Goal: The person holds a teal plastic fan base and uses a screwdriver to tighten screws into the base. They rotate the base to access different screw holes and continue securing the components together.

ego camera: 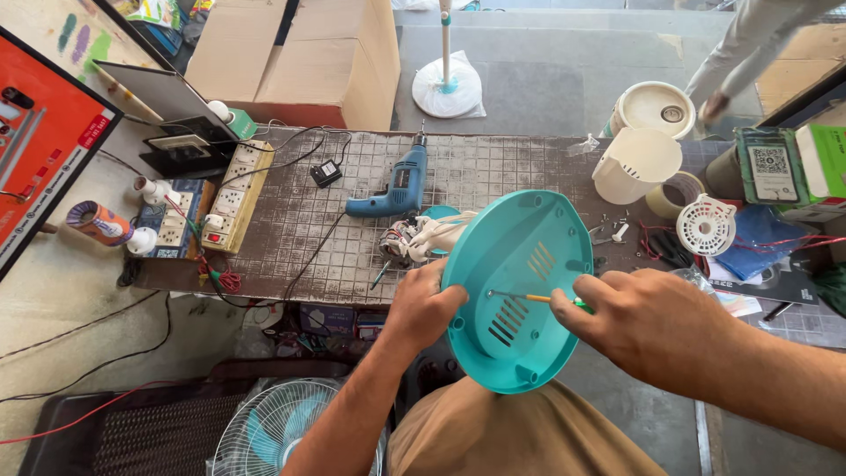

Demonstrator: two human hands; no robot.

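Observation:
My left hand (425,306) grips the left rim of a round turquoise plastic fan cover (511,264), held tilted with its hollow inside and vent slots facing me. My right hand (650,324) is shut on a screwdriver (542,299) with a yellow shaft and green handle; its tip rests inside the cover near the middle. Behind the cover lies a motor with white cord (421,236) on the workbench.
A blue electric drill (394,187) lies on the tiled workbench (300,220). Switchboards (231,194) sit at the left, white plastic fan parts (636,163) at the right. Cardboard boxes (300,57) stand behind. A fan grille (280,429) is below. Another person's leg (740,48) stands far right.

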